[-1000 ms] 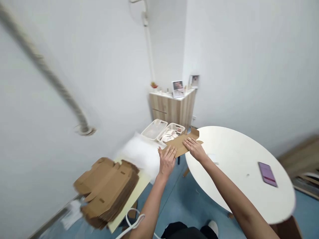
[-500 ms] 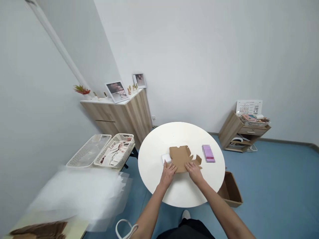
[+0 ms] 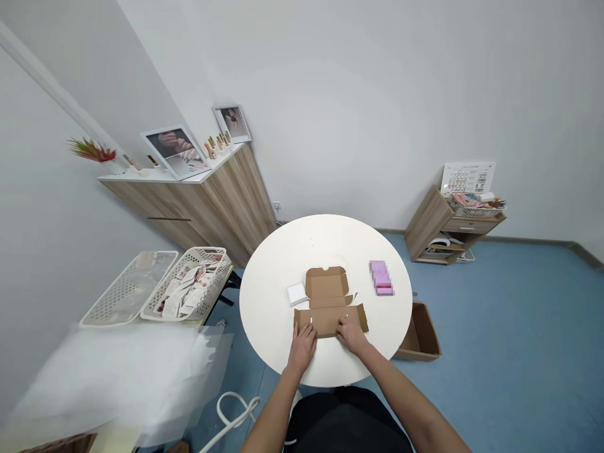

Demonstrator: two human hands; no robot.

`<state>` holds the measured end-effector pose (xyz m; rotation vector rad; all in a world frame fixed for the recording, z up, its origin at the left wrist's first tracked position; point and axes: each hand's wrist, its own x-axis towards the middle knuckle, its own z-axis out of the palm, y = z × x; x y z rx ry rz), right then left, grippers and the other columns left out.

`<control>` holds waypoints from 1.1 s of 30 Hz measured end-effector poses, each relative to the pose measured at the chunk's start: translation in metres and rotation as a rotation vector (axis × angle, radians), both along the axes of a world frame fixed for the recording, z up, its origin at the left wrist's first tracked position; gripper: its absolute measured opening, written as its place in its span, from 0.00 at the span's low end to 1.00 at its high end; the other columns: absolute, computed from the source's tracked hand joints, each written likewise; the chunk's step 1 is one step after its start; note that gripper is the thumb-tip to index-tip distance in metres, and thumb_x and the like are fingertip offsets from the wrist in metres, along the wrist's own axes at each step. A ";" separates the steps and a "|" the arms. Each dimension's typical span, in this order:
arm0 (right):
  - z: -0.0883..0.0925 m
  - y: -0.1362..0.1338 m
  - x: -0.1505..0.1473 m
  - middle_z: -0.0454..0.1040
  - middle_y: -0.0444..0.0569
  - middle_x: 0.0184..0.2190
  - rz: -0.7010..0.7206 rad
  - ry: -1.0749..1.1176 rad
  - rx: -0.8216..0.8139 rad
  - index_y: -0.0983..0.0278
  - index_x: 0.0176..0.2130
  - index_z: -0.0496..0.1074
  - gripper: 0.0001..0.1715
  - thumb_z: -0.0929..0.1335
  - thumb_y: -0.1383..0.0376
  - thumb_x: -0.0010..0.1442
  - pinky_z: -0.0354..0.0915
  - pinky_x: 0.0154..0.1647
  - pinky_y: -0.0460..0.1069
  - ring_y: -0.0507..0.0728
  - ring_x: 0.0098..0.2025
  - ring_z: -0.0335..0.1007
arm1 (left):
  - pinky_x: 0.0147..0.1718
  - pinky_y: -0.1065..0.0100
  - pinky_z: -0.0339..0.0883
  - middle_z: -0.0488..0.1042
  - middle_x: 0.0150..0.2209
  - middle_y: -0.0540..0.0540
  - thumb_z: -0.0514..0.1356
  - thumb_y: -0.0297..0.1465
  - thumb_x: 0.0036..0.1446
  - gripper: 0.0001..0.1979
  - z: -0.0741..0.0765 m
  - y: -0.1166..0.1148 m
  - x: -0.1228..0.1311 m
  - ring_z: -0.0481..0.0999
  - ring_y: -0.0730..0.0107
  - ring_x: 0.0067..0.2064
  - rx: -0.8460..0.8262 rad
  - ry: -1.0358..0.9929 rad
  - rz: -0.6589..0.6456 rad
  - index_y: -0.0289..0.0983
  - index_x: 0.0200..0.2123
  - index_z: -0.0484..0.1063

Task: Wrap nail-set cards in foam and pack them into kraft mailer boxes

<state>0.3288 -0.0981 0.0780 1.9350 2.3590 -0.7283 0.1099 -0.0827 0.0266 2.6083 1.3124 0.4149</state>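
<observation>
A brown cardboard mailer box (image 3: 328, 299), unfolded with its flaps partly raised, lies on the round white table (image 3: 278, 352). My left hand (image 3: 302, 345) rests on its near left part, fingers stretched over the cardboard. At the near right part, my right hand (image 3: 352, 333) has its fingers bent and pressed onto the box's edge; the thumb is hidden. Just left of the box is a small white box (image 3: 297, 294). A purple pack (image 3: 381, 277), blurred by pixelation, lies farther right on the tabletop.
An open brown carton (image 3: 419, 333) stands on the floor at right. White baskets (image 3: 189, 283), one full of printed cards, and a stack of translucent white sheets (image 3: 123, 377) are on a side table at left. Behind are a wooden cabinet (image 3: 236, 201) and a small shelf unit (image 3: 453, 226).
The cardboard has been turned and opened out, its near panel now standing with side flaps up. Both hands have moved to its near edge. The view has tilted and shifted.
</observation>
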 end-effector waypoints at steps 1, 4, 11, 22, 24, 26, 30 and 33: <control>0.001 0.004 0.000 0.72 0.54 0.44 0.003 -0.004 -0.006 0.62 0.37 0.78 0.15 0.62 0.67 0.62 0.63 0.45 0.51 0.59 0.49 0.66 | 0.62 0.40 0.52 0.74 0.53 0.40 0.51 0.24 0.61 0.16 0.000 0.001 0.006 0.70 0.56 0.59 -0.008 -0.008 -0.006 0.39 0.50 0.72; 0.001 0.013 -0.003 0.73 0.55 0.44 0.006 -0.001 -0.028 0.63 0.37 0.78 0.15 0.61 0.68 0.62 0.62 0.45 0.51 0.60 0.49 0.65 | 0.61 0.47 0.59 0.71 0.56 0.38 0.50 0.21 0.60 0.19 -0.003 0.005 0.028 0.68 0.58 0.60 -0.077 -0.024 -0.072 0.36 0.53 0.70; 0.001 0.034 0.015 0.74 0.50 0.38 -0.212 0.207 -0.025 0.63 0.35 0.74 0.12 0.62 0.65 0.62 0.60 0.46 0.49 0.57 0.45 0.67 | 0.62 0.46 0.57 0.69 0.59 0.38 0.47 0.25 0.64 0.19 -0.008 0.004 0.054 0.67 0.59 0.61 -0.182 -0.080 -0.040 0.36 0.56 0.67; -0.008 0.111 0.044 0.75 0.52 0.46 -0.863 0.463 -0.205 0.63 0.55 0.61 0.27 0.66 0.63 0.57 0.64 0.40 0.47 0.57 0.45 0.73 | 0.62 0.39 0.51 0.67 0.60 0.39 0.45 0.21 0.64 0.16 -0.003 -0.003 0.060 0.63 0.60 0.64 -0.197 -0.157 -0.052 0.38 0.44 0.71; -0.010 0.118 0.044 0.76 0.52 0.43 -0.888 0.498 -0.240 0.63 0.50 0.65 0.22 0.67 0.62 0.56 0.65 0.37 0.47 0.56 0.42 0.74 | 0.62 0.40 0.53 0.67 0.60 0.39 0.44 0.20 0.63 0.17 -0.005 -0.003 0.060 0.62 0.60 0.64 -0.189 -0.153 -0.075 0.38 0.40 0.71; -0.010 0.120 0.047 0.77 0.52 0.42 -0.869 0.517 -0.243 0.63 0.43 0.69 0.14 0.68 0.62 0.56 0.65 0.35 0.46 0.57 0.41 0.74 | 0.61 0.40 0.55 0.67 0.60 0.39 0.44 0.20 0.63 0.17 -0.006 -0.003 0.060 0.61 0.59 0.65 -0.175 -0.140 -0.080 0.37 0.37 0.71; -0.007 0.112 0.055 0.79 0.51 0.39 -0.812 0.590 -0.250 0.64 0.36 0.73 0.06 0.68 0.64 0.56 0.65 0.35 0.46 0.56 0.39 0.75 | 0.61 0.39 0.55 0.62 0.63 0.38 0.45 0.22 0.64 0.15 0.001 0.000 0.064 0.55 0.57 0.67 -0.103 -0.102 -0.073 0.36 0.34 0.71; -0.005 0.102 0.060 0.80 0.49 0.38 -0.793 0.644 -0.285 0.64 0.36 0.74 0.06 0.69 0.67 0.54 0.66 0.34 0.45 0.55 0.37 0.75 | 0.62 0.36 0.49 0.54 0.68 0.42 0.47 0.24 0.65 0.14 0.017 0.007 0.069 0.46 0.56 0.70 -0.054 -0.055 -0.124 0.37 0.35 0.71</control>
